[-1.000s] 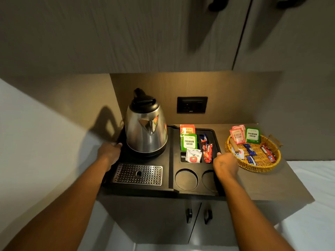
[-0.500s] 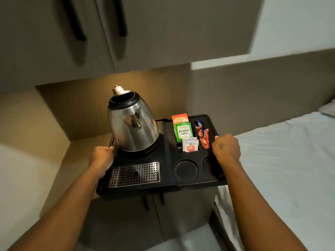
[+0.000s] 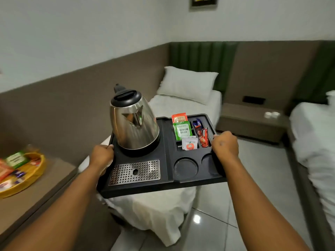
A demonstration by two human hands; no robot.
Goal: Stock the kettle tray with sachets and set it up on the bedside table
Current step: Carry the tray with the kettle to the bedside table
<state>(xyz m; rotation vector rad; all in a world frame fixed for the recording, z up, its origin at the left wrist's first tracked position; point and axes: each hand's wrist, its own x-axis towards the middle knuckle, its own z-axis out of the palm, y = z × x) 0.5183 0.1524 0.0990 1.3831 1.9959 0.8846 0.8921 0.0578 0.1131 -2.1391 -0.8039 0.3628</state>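
Note:
I hold the black kettle tray (image 3: 166,171) level in the air over the foot of a bed. My left hand (image 3: 101,156) grips its left edge and my right hand (image 3: 225,146) grips its right edge. A steel kettle (image 3: 134,124) with a black lid stands on the tray's back left. In the tray's back right compartments stand sachets: an orange one (image 3: 179,118), a green one (image 3: 182,130), a white one (image 3: 189,143) and red sticks (image 3: 203,136). The bedside table (image 3: 252,120) stands beyond, between two beds.
A wicker basket (image 3: 34,173) with spare sachets sits on the counter (image 3: 36,192) at my left. A white bed with a pillow (image 3: 186,84) lies under and behind the tray. A second bed (image 3: 313,142) is at right, with tiled floor (image 3: 257,178) between them.
The tray came up off the counter and swung right with my view. The cabinets are gone from sight, and the beds and bedside table now show.

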